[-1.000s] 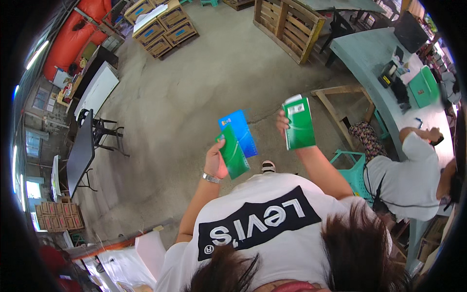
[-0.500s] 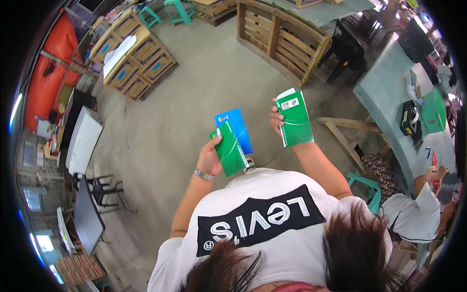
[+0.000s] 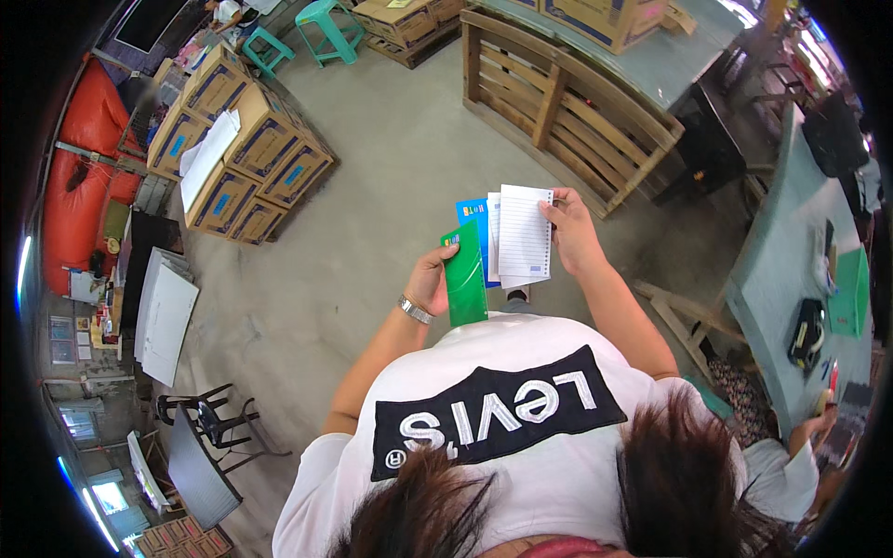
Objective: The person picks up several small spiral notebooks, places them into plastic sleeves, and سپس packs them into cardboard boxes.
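My left hand point(image 3: 430, 276) grips a green-covered notebook point(image 3: 464, 275) and a blue-covered one point(image 3: 473, 216) behind it, held upright in front of my chest. My right hand point(image 3: 569, 229) holds an opened notebook by its right edge, with its white lined page point(image 3: 524, 232) facing me, overlapping the blue cover. A metal watch sits on my left wrist point(image 3: 415, 310). Both hands are raised above the concrete floor, close together.
A wooden pallet rack point(image 3: 558, 102) stands ahead. Stacked cardboard boxes on a pallet point(image 3: 244, 149) lie to the left, with a teal stool point(image 3: 327, 20) beyond. A grey-green table point(image 3: 791, 270) runs along the right, where another person point(image 3: 791, 465) sits. Black chairs point(image 3: 209, 418) stand at lower left.
My right hand moved left toward the left hand and its green notebook now shows a white lined page. The view shifted forward toward the wooden rack.
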Demonstrator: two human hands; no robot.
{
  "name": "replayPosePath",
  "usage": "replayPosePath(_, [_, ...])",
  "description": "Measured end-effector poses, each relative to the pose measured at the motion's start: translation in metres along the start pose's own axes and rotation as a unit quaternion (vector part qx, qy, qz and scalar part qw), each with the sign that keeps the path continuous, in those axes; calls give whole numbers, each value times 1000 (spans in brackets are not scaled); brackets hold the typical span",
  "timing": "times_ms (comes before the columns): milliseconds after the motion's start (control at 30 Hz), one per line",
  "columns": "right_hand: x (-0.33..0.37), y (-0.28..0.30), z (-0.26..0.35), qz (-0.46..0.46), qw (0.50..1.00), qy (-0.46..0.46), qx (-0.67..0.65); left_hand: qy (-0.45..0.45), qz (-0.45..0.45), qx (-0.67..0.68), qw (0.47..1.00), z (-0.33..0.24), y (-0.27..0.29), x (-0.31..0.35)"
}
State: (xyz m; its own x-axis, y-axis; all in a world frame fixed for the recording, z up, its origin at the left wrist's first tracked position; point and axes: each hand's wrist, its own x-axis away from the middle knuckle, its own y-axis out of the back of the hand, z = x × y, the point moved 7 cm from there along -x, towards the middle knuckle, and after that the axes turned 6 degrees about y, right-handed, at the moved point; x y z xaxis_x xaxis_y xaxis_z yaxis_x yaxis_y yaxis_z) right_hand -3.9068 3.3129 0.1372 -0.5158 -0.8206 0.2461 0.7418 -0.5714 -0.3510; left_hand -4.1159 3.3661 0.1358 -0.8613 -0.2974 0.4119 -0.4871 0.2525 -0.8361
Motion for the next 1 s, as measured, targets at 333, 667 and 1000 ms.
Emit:
replayPosePath(333, [-199,-119,18,86,988,-91,-90,-68,-11,101,993,-200,50,-91])
replayPosePath(667, [-329,-243,-15,19,977,-117,-178,5,-27,97,995,-392,127,-144])
replayPosePath(1000, [-445,-328,-19,13,973,-114,-198,80,-14,5,997,-559,169,-216])
